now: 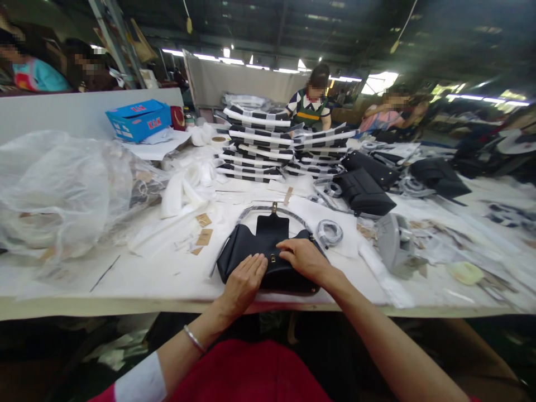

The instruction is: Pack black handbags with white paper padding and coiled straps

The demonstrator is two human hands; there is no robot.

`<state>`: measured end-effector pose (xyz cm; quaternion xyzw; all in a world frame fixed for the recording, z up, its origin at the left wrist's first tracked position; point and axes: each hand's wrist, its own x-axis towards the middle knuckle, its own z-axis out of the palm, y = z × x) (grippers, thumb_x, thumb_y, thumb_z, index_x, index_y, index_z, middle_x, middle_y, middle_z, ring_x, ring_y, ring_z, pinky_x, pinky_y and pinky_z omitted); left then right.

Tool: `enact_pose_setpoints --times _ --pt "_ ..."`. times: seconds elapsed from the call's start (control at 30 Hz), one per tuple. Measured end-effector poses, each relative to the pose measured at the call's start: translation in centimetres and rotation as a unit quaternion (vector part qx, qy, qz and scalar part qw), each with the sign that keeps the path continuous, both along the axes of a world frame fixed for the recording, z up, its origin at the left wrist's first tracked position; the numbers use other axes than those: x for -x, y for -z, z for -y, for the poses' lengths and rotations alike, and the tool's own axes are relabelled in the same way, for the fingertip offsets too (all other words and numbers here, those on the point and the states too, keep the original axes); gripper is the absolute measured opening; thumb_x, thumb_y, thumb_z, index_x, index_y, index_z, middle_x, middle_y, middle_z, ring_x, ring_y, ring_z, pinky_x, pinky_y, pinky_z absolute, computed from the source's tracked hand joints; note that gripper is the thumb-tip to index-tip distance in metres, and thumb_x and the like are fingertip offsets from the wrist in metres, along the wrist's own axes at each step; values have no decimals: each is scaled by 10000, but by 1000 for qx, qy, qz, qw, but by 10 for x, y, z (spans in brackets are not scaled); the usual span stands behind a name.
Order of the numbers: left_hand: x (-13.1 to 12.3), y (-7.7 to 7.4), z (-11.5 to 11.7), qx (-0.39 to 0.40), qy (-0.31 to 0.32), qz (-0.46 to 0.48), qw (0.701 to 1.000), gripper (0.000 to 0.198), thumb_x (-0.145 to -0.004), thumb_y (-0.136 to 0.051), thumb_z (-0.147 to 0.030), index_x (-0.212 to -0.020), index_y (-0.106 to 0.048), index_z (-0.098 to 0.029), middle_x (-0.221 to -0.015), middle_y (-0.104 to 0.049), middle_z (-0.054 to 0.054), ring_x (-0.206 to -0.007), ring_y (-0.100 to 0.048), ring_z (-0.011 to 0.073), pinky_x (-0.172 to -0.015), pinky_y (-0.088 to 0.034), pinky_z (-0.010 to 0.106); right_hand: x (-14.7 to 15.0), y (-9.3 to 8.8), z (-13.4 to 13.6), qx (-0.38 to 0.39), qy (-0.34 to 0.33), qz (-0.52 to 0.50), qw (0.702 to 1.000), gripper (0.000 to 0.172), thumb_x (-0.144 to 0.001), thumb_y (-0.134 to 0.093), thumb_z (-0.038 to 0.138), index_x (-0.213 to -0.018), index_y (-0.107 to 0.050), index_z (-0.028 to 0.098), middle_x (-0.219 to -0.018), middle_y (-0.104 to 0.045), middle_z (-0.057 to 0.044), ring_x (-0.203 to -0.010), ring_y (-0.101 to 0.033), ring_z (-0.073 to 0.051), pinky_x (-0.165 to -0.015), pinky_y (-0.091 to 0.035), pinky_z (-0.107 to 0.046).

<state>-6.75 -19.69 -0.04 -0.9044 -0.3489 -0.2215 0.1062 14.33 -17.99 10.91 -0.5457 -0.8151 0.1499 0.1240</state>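
black handbag (237, 248): on the desk (159, 287), flap (272, 228) laid back, leaving the clasp (273, 258) bare
left hand (246, 276): flat on it, seemingly for steadiness, clutching nothing
right hand (305, 258): loosely bent beside the clasp, gripping nothing

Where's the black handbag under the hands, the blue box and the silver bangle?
Black handbag (268, 238): head view, middle of its body.
Blue box (138, 128): head view, its near side.
Silver bangle (194, 339): head view, its band.
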Motion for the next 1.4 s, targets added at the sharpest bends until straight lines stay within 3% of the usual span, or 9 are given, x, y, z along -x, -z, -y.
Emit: enact_pose_setpoints --times 0.33,0.57,0.73,0.83,0.93,1.07,1.2,1.27,1.4 --pt "6 -1 4 -40 28 76 996 393 -941 -342 -49 -1245 -584 -108 -1236 -662 136 -1171 -617 224 -1014 -520 399 17 -2 -52 109 -234 102 961 248 -803 -576 86 -909 -753 223 -822 -744 10 -776 -678 -138 -678 -461 -201" --pt "3 -2 1 -81 30 108 990 370 -929 -352 -40 -1188 -613 -88 -1159 -695 135 -1082 -659 207 -955 -555 371 20 -21 -55 -46 -410 242 878 162 -902 -535 106 -903 -685 167 -858 -700 -72 -797 -640 -181 -693 -462 -281" --pt "4 -3 2 -50 30 103 993 378 -928 -368 -54 -1213 -610 -111 -1191 -682 126 -1105 -645 207 -969 -541 375 -1 -27 -19 -140 -263 88 950 201 -926 -586 246 -1100 -669 189 -1151 -687 -101 -1073 -623 -208 -966 -464 -375" --pt "3 1 3 -36 31 95 994 406 -925 -370 -59 -1260 -590 -123 -1233 -664 124 -1125 -635 209 -982 -527 383 -12 -4 10 -120 -189 78 971 527 -817 -722 422 -1273 -593 191 -1308 -616 -126 -1248 -532 -276 -1083 -388 -476" --pt "2 3 1 -42 29 81 995 434 -912 -361 -46 -1276 -584 -124 -1241 -661 124 -1139 -627 214 -992 -511 386 -13 28 28 -94 -106 144 979 623 -811 -732 351 -1373 -512 194 -1372 -569 -134 -1280 -506 -317 -1045 -426 -515" --pt "13 -19 -8 -4 59 5 998 485 -883 -369 -23 -1312 -560 -144 -1295 -631 110 -1192 -592 201 -1050 -451 392 -11 52 35 -111 -73 155 979 539 -882 -620 208 -1401 -486 259 -1408 -546 -74 -1303 -490 -297 -1046 -430 -510" --pt "37 -44 -17 40 8 -67 997 524 -842 -453 -45 -1323 -563 -220 -1354 -588 103 -1283 -515 274 -1097 -372 516 -16 58 41 -159 -76 133 975 549 -897 -509 93 -1419 -469 261 -1410 -545 -55 -1307 -490 -255 -1065 -420 -471" --pt "47 -41 -16 45 -15 -75 996 580 -822 -440 -13 -1350 -545 -231 -1363 -576 117 -1281 -519 268 -1059 -427 464 -17 63 44 -181 -68 124 973 562 -896 -461 57 -1420 -470 261 -1400 -555 -49 -1302 -497 -245 -1070 -415 -462" --pt "53 -11 -6 11 -26 -30 999 613 -874 -364 -10 -1428 -463 -252 -1344 -589 115 -1219 -574 230 -1022 -482 389 -16 73 49 -208 -66 115 969 595 -881 -410 17 -1428 -460 243 -1401 -553 -51 -1309 -490 -236 -1092 -390 -466"
